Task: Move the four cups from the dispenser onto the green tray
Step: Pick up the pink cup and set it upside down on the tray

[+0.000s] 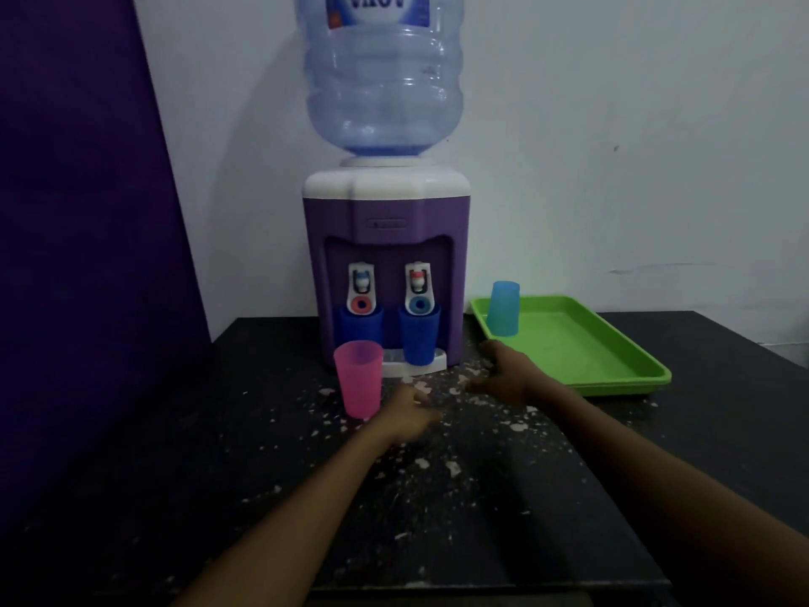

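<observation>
A purple water dispenser [387, 238] stands at the back of the dark table. Two dark blue cups sit under its taps, one on the left [361, 328] and one on the right [419, 337]. A pink cup [357, 378] stands upright on the table, in front of the left tap. A light blue cup [504, 308] stands on the far left corner of the green tray [613, 365], seemingly upside down. My left hand [409, 416] is just right of the pink cup's base, holding nothing. My right hand [503, 374] hovers with fingers apart beside the tray's left edge.
A large blue water bottle [383, 72] tops the dispenser. The black table [437, 497] is speckled with white flecks. A purple panel [79, 256] borders the left side and a white wall stands behind. The tray reaches close to the table's right edge.
</observation>
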